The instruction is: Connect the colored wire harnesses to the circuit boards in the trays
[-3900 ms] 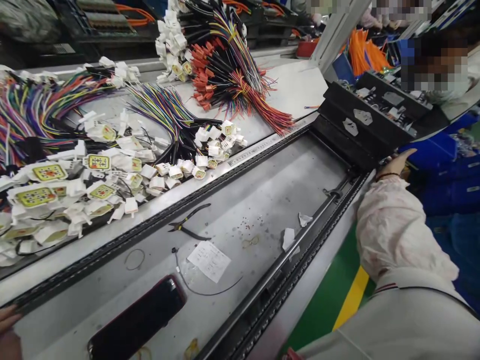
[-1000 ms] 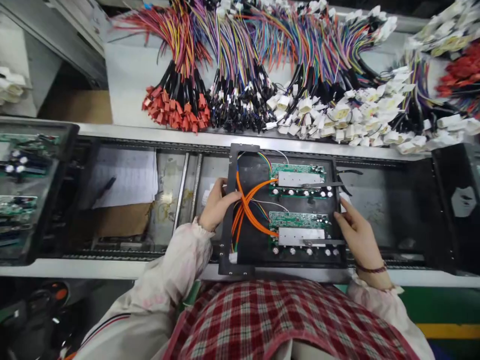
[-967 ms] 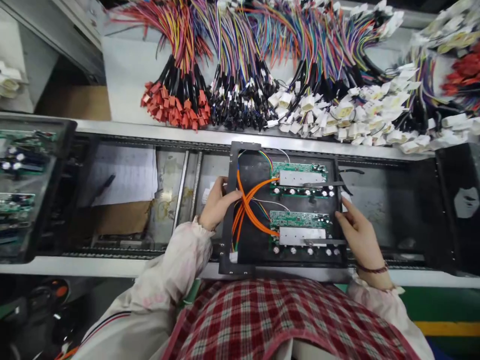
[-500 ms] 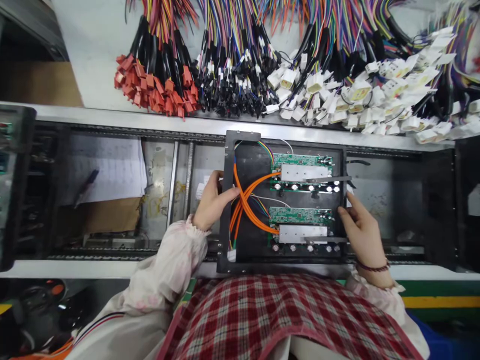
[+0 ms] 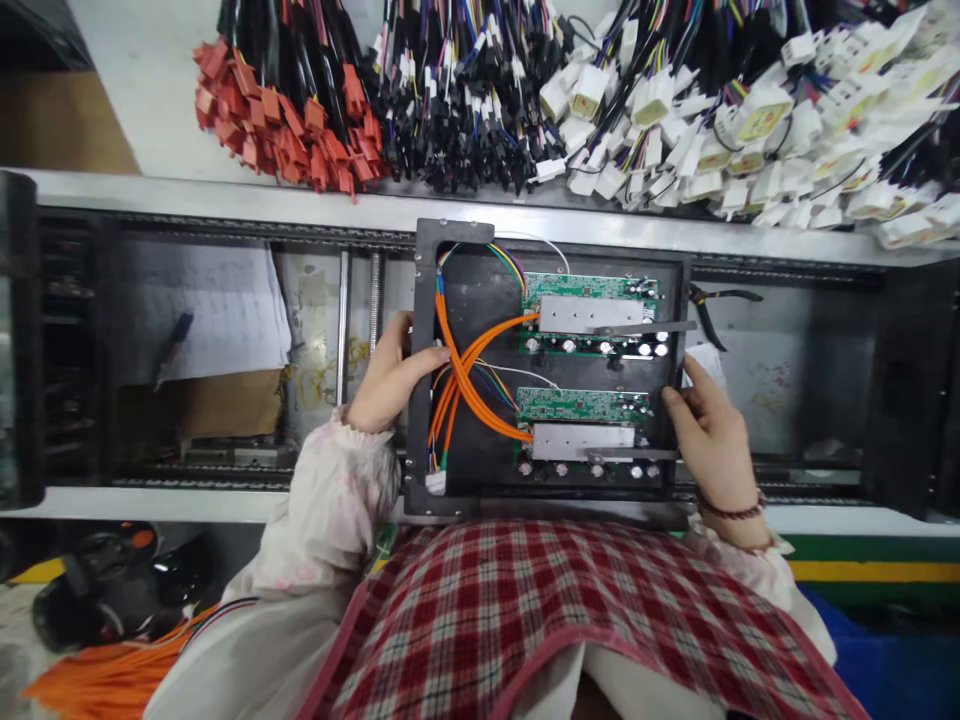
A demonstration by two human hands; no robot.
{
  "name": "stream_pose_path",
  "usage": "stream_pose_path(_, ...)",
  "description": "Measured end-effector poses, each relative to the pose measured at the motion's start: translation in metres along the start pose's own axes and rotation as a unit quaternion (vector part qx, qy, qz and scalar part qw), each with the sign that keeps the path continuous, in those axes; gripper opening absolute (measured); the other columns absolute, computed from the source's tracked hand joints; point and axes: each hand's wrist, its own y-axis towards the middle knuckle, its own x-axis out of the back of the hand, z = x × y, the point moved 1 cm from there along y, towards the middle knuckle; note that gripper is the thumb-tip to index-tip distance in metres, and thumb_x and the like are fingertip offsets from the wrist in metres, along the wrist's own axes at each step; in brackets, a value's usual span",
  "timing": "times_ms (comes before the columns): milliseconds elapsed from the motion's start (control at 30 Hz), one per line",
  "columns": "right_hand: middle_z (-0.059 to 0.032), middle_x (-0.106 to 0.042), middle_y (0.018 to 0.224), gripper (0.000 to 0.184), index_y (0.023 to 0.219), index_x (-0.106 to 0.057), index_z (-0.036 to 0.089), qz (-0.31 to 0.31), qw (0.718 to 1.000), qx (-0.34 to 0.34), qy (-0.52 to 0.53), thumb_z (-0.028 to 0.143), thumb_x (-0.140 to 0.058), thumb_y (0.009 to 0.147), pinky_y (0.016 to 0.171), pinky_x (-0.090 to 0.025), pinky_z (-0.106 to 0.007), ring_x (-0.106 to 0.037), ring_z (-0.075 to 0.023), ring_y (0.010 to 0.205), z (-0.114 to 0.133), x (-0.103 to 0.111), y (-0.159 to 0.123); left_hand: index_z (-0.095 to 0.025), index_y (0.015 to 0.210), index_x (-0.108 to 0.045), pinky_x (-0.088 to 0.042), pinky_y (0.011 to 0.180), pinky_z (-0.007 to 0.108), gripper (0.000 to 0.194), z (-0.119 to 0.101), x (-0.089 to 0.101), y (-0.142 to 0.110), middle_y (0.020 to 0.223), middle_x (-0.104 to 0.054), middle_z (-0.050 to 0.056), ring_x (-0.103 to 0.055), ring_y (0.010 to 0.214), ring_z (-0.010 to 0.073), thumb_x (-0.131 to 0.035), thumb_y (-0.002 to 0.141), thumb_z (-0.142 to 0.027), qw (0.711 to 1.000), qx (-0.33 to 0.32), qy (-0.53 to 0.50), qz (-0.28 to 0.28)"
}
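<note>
A black open metal case (image 5: 480, 480) lies across the conveyor rails in front of my body. My left hand (image 5: 394, 378) grips its left wall, thumb over the rim and fingers behind the outside. On the opposite side my right hand (image 5: 709, 430) holds the right wall with the thumb on top. Two green circuit boards, an upper one (image 5: 585, 287) and a lower one (image 5: 577, 404), sit inside, each with a silver metal plate. Thick orange wires (image 5: 480, 400) cross at the case's left side, along with thin coloured wires.
Wire harnesses with red connectors (image 5: 285, 125), black connectors (image 5: 465, 120) and white connectors (image 5: 720, 140) lie beyond the far rail (image 5: 300, 205). Pliers (image 5: 709, 312) rest right of the case. Paper sheets (image 5: 210, 330) with a pen (image 5: 172, 350) lie left. Orange cables (image 5: 112, 670) are at lower left.
The case and both hands sit slightly further left and higher in the picture, as the whole view has shifted. The pliers beside the case show more fully. Both hands keep their hold.
</note>
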Motion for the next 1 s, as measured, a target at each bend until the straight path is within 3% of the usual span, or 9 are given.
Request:
stream_pose_path(100,-0.0055,-0.066,0.081,0.068,0.147,-0.053,0.017,0.002,1.0,0.014,-0.021,0.058,-0.048,0.093,0.062,-0.048,-0.034,-0.053,-0.0182,0.062,-0.002,0.0,-0.001,-0.017,0.12,-0.059,-0.047,0.092,0.037,0.06,-0.005,0.007,-0.001,0.11,-0.068,0.008,-0.064,0.105,0.0296,-0.078,0.072,-0.047,0.995,-0.017,0.099,0.002)
stream_pose_path(167,-0.0122,-0.073,0.108,0.067,0.146,-0.054,0.018,0.012,0.999,0.025,-0.024,0.059,-0.045,0.094,0.073,-0.055,-0.038,-0.064,-0.0222,0.074,-0.004,-0.002,-0.002,-0.016,0.123,-0.058,-0.045,0.097,0.044,0.068,-0.009,0.011,-0.003,0.121,-0.066,0.013,-0.062,0.113,0.0357,-0.076,0.071,-0.056,0.981,-0.017,0.189,-0.03)
stream_pose_path(267,-0.0153,-0.065,0.135,0.067,0.147,-0.053,0.017,0.02,0.998,0.048,-0.028,0.059,-0.043,0.095,0.091,-0.056,-0.044,-0.069,-0.0286,0.105,-0.007,-0.009,0.0,-0.016,0.13,-0.051,-0.048,0.09,0.047,0.075,-0.012,0.015,-0.004,0.114,-0.068,0.014,-0.064,0.109,0.0388,-0.07,0.073,-0.062,0.966,-0.04,0.252,-0.049)
stream_pose_path(367,-0.0142,-0.068,0.131,0.066,0.146,-0.054,0.016,0.02,0.995,0.087,-0.046,0.058,-0.041,0.096,0.092,-0.058,-0.043,-0.07,-0.029,0.111,-0.007,-0.007,0.005,-0.017,0.132,-0.049,-0.051,0.083,0.046,0.073,-0.015,0.019,-0.006,0.105,-0.07,0.012,-0.067,0.1,0.0376,-0.062,0.079,-0.064,0.958,-0.056,0.28,-0.034)
stream_pose_path(467,-0.0108,-0.077,0.108,0.053,0.126,-0.07,0.021,0.029,0.985,0.146,-0.086,0.055,-0.042,0.097,0.077,-0.061,-0.038,-0.075,-0.0268,0.089,0.007,0.018,0.021,-0.015,0.135,-0.048,-0.053,0.082,0.046,0.074,-0.025,0.024,-0.01,0.109,-0.07,0.014,-0.068,0.1,0.0378,-0.055,0.083,-0.067,0.94,-0.057,0.336,-0.022)
stream_pose_path(567,-0.0114,-0.077,0.108,0.045,0.114,-0.075,0.023,-0.04,0.977,0.181,-0.107,0.052,-0.047,0.096,0.083,-0.058,-0.041,-0.074,-0.0284,0.093,0.046,0.058,0.064,-0.012,0.14,-0.045,-0.053,0.09,0.052,0.075,-0.044,0.024,-0.01,0.125,-0.065,0.019,-0.067,0.108,0.0395,-0.053,0.087,-0.065,0.902,-0.092,0.42,-0.043)
stream_pose_path(667,-0.0113,-0.075,0.116,0.042,0.121,-0.072,0.02,-0.16,0.935,0.272,-0.165,0.043,-0.046,0.098,0.091,-0.054,-0.04,-0.071,-0.0275,0.103,0.109,0.082,0.13,-0.009,0.139,-0.048,-0.051,0.101,0.053,0.067,-0.068,0.012,-0.008,0.131,-0.059,0.021,-0.063,0.115,0.0374,-0.055,0.092,-0.056,0.86,-0.216,0.45,-0.106)
stream_pose_path(833,-0.0144,-0.074,0.11,0.036,0.112,-0.076,0.016,-0.115,0.899,0.323,-0.273,0.021,-0.048,0.091,0.091,-0.051,-0.042,-0.068,-0.029,0.1,0.204,0.054,0.243,-0.015,0.13,-0.055,-0.051,0.106,0.048,0.038,-0.089,-0.022,-0.001,0.126,-0.062,0.014,-0.061,0.12,0.0282,-0.06,0.096,-0.03,0.835,-0.379,0.394,-0.064)
stream_pose_path(1000,-0.0175,-0.067,0.118,0.045,0.118,-0.074,0.017,-0.099,0.87,0.367,-0.313,0.008,-0.043,0.086,0.087,-0.048,-0.041,-0.062,-0.0287,0.104,0.236,0.017,0.306,-0.018,0.123,-0.058,-0.054,0.102,0.05,0.029,-0.086,-0.039,0.004,0.122,-0.064,0.012,-0.062,0.118,0.0269,-0.064,0.094,-0.02,0.824,-0.442,0.353,-0.043)
